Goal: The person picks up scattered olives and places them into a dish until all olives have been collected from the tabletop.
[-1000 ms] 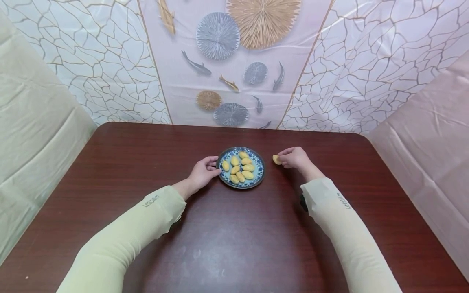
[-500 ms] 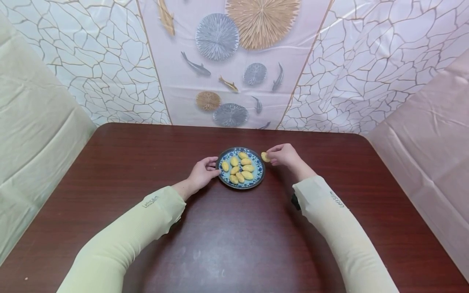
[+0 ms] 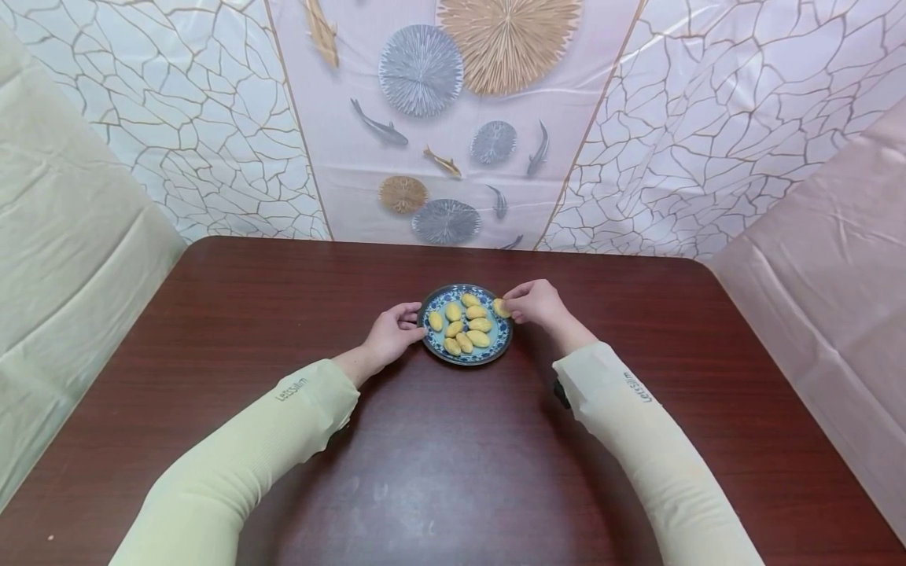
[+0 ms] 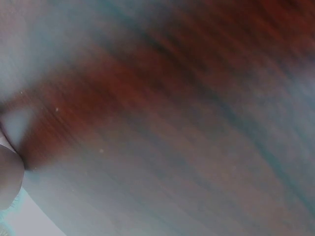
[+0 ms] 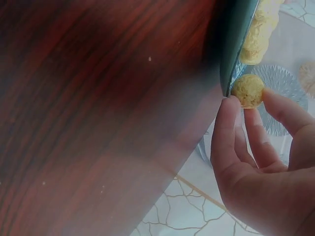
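My right hand [image 3: 539, 303] pinches a yellow oval piece [image 3: 501, 308], like a small potato, between thumb and fingers over the right rim of a round blue-patterned plate [image 3: 501, 343]. Close up in the right wrist view, this yellow piece [image 5: 248, 90] looks rough-skinned and sits right at the plate's edge [image 5: 238, 44]. Several similar yellow pieces [image 3: 478, 339] lie in the plate. At the plate's left rim my left hand [image 3: 388, 338] touches the edge with thumb and relaxed fingers. Only a sliver of the left hand [image 4: 10, 174] enters the left wrist view.
The plate stands toward the far side of a dark red-brown wooden table [image 3: 418, 456]. Behind it hangs a patterned sheet [image 3: 439, 134] with printed fish and discs. Pale cloth [image 3: 71, 236] borders the left side, and more cloth [image 3: 828, 259] the right.
From the right of the plate, my right hand has moved left with the yellow piece, which is now over the rim. The left hand and the plate have stayed in place.
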Motion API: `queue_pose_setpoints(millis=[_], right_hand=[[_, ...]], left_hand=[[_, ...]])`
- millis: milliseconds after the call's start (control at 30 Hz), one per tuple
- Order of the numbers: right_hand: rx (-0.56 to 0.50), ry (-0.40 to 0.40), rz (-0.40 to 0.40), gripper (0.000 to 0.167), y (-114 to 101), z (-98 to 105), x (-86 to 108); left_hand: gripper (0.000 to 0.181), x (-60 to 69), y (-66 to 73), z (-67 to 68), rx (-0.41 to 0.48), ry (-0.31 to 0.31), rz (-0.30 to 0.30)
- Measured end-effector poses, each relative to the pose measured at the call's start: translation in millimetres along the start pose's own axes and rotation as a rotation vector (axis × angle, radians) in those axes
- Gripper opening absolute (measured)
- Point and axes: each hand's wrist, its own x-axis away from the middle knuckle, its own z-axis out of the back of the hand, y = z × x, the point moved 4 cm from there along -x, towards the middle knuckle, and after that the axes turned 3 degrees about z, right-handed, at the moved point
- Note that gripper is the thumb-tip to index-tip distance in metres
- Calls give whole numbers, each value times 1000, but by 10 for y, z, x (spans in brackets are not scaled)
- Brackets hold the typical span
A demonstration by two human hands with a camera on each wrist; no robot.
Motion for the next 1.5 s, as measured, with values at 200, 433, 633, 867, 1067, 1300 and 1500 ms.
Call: queue_pose_setpoints(millis=[200,433,633,867,1067,1300,1500], right_hand=[[89,25,28,24,-9,-18,-4],[229,37,81,21,-85,-78,44],[281,13,112,17,-137,-151,85],[274,29,111,16,-168,-123,99],[299,63,122,18,-210,-25,106],[379,165,215,22,-302,153,178],[383,267,324,35,-391,312,286]], left_hand=[[51,-15,-14,-5,2,-5,7],[50,-25,-30,-6,1,-3,5],[50,-24,-33,-21,-8,-5,1],[50,-39,-12,-33,-21,-7,1],[51,-88,37,-10,-28,-22,28],[49,-116,252,171,-222,35,1],[53,-91,506,381,-374,104,-149]])
